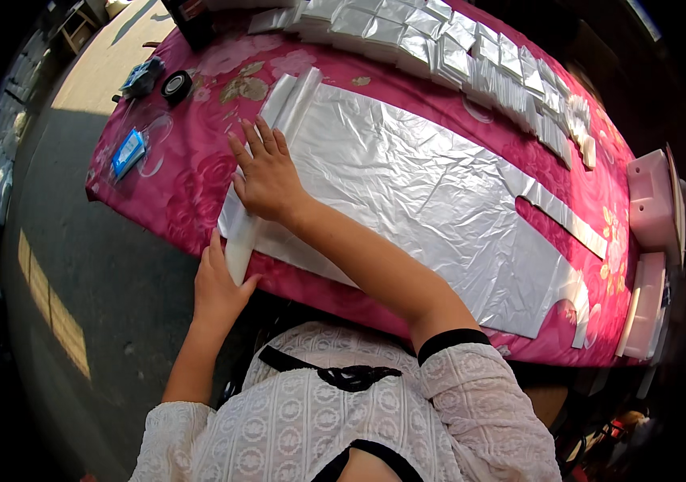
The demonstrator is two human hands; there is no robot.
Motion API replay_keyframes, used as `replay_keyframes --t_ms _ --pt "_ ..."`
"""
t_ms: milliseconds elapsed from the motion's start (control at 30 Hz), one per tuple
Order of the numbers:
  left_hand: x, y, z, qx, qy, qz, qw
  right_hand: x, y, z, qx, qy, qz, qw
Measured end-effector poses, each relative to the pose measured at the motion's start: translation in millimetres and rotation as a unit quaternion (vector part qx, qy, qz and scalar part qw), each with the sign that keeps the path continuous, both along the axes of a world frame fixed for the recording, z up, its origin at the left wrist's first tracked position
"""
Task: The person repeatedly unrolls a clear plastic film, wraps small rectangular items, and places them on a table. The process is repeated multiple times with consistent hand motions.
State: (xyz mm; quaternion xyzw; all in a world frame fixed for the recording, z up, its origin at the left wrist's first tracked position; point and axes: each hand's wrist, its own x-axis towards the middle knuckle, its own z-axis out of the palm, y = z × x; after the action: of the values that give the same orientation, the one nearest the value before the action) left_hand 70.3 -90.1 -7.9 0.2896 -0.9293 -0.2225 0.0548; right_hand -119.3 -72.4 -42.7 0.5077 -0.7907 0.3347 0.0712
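A silvery, see-through plastic bag (407, 193), with two handle loops at its right end, lies spread and wrinkled across the table. Its left end is folded over into a narrow, long strip (299, 104). My right hand (267, 177) presses flat on that strip with fingers spread, the arm crossing over the bag. At the strip's near end, by the table edge, my left hand (221, 277) grips it between thumb and fingers. Whether one bag or several layers lie there, I cannot tell.
A pink flowered cloth (190, 193) covers the table. Many folded silvery packets (407, 40) stand in rows along the far side. At the left lie a black tape roll (176, 87) and a blue packet (128, 153). Pale plastic bins (652, 201) stand at the right end.
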Motion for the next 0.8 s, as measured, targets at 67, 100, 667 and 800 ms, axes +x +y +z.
replay_keyframes --t_ms 67,100,667,800 --pt "1 -1 0 0.143 0.046 0.007 0.989 11 2 -5 -0.052 -0.071 -0.14 0.986" --pt "2 1 -1 0.261 0.075 0.004 0.962 8 7 -6 -0.073 -0.101 -0.174 0.977" --pt "-41 90 34 0.835 -0.066 -0.17 0.519 -5 187 77 -0.475 -0.683 0.041 0.554" --pt "-38 93 17 0.845 -0.127 -0.202 0.478 11 206 75 -0.467 -0.669 -0.018 0.578"
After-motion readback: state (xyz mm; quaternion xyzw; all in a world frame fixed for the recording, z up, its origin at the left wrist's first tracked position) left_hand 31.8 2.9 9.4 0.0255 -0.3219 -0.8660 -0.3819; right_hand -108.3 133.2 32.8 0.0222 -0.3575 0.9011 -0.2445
